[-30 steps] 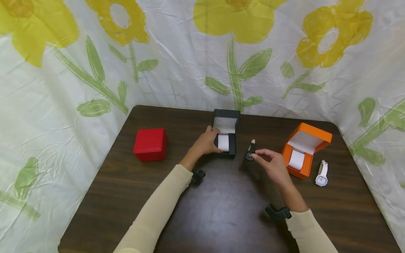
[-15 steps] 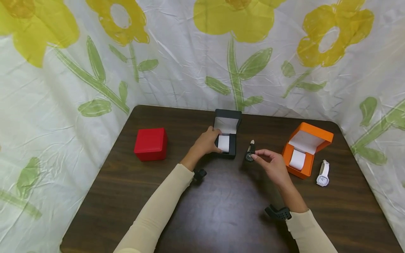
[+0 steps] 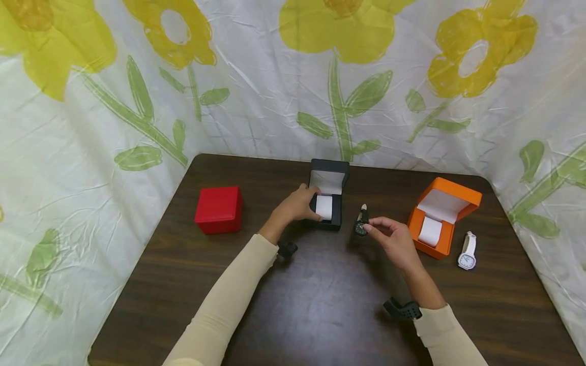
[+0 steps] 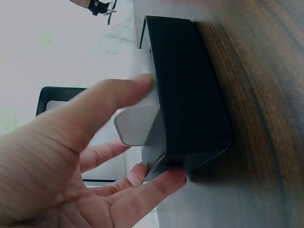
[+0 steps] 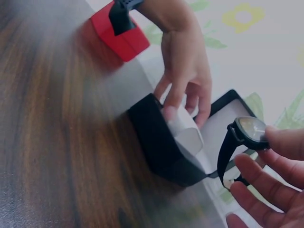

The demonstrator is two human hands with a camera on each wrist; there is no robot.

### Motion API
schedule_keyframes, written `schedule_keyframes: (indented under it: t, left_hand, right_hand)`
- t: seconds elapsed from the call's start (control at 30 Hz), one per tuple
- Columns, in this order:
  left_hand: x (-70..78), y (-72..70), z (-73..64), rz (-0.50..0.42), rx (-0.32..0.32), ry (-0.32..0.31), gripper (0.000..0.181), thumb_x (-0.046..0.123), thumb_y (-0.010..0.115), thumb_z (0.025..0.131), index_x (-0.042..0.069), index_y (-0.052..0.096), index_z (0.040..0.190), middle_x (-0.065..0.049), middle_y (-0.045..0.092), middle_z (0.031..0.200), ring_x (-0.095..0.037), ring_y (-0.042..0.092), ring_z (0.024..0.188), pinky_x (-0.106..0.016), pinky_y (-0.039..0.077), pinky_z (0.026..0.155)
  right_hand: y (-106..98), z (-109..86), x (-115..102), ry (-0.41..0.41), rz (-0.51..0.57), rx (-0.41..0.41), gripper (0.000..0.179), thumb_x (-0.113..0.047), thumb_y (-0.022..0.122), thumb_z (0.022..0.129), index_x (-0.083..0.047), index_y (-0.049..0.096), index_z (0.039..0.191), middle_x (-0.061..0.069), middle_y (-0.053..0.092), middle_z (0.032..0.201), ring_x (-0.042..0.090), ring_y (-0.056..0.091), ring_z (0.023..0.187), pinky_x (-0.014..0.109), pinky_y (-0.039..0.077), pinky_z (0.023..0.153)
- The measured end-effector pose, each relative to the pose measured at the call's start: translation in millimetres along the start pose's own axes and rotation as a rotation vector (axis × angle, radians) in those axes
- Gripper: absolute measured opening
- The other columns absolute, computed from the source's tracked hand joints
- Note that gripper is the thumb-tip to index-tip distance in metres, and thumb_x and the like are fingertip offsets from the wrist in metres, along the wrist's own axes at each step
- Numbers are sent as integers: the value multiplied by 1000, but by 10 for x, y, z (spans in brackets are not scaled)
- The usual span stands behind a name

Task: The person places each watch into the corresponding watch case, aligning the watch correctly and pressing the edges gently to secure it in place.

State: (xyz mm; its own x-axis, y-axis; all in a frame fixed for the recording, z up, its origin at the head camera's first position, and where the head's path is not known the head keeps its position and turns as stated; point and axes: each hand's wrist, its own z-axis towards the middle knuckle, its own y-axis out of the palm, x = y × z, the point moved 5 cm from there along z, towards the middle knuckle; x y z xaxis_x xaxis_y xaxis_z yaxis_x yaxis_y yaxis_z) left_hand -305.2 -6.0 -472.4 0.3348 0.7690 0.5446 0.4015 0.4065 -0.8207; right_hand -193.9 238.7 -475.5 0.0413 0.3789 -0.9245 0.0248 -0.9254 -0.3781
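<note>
Black watch [image 5: 251,127]: off the table [image 3: 316,305], between black box [image 4: 190,90] and orange box [image 3: 431,249]; strap hanging, whether buckled cannot tell.
Red box [image 3: 218,210]: closed, far left, well apart from both hands.
Left hand [image 3: 294,204]: curved about left end of white cushion [image 3: 324,208], thumb on it, lower fingers at black box wall; firmness cannot tell.
Black box: lid up; best steadied flat on table during cushion handling.
White cushion: inside black box, standing above front rim; probably the step in hand, so ease level and straight, no twisting, to avoid snagging or tipping.
Right hand [image 3: 396,241]: narrow pinch, thumb and forefinger on watch case; hold by case edge, avoid smudging glass, let strap hang clear of black box.
Orange box: lid up, near right hand.
White watch [image 3: 467,254]: on table, just right of orange box; leave alone.
</note>
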Motion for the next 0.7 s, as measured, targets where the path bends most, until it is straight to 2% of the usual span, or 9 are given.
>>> schedule_keyframes:
  t: [0.2, 0.47, 0.7]
  left_hand:
    - [-33, -42, -6, -52, -1, 40, 75, 30, 90, 77, 9, 52, 139, -16, 50, 126, -26, 56, 101, -38, 51, 88]
    - [-59, -134, -125, -124, 6, 129, 73, 28, 91, 76, 6, 55, 135, -19, 57, 131, -33, 56, 120, -42, 49, 97]
    - [-31, -172, -268, -220, 81, 155, 69, 26, 91, 77, 6, 55, 133, -14, 64, 123, -30, 62, 113, -41, 53, 93]
  right_hand:
    - [0, 4, -20, -9, 28, 5, 38, -36, 71, 97, -3, 71, 116, 4, 70, 108, 18, 60, 101, 21, 51, 85]
    - [-9, -14, -29, -31, 70, 12, 34, -28, 68, 100, 1, 68, 117, 0, 69, 103, 13, 61, 98, 18, 51, 84]
    - [-35, -34, -75, -72, 108, 33, 31, -21, 66, 101, 4, 67, 118, -7, 70, 98, 12, 63, 92, 19, 52, 81]
